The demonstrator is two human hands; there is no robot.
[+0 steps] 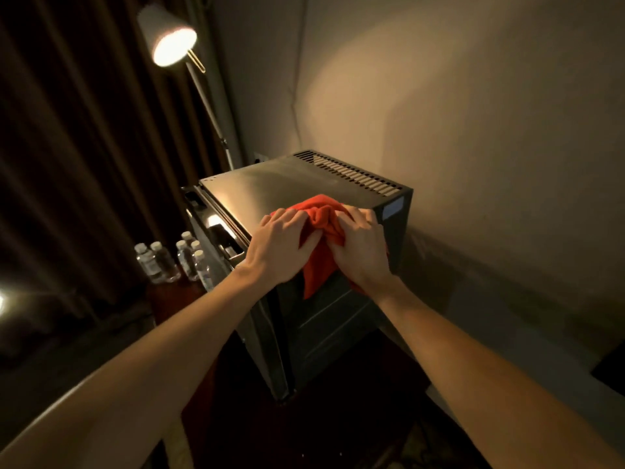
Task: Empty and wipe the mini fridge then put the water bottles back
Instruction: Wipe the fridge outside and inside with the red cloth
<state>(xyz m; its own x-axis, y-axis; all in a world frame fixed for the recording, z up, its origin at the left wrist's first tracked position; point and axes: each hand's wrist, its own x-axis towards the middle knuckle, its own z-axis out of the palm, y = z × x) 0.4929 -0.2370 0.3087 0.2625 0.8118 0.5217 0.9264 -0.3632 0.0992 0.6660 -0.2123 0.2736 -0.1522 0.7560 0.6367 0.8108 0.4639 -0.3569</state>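
Head view: dark mini fridge (341, 319), metal top with a vent grille at the back. Red cloth (321, 228) bunched on the top's near edge, one corner hanging down the side. Left hand (280, 245) and right hand (358, 245) both grip the cloth, side by side. Water bottles (176, 258) cluster left of the fridge, dim, labels unreadable. Lit lamp (169, 38) above.

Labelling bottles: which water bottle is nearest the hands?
The water bottle at the right end of the cluster, beside the mini fridge; the rest stand further left or behind.
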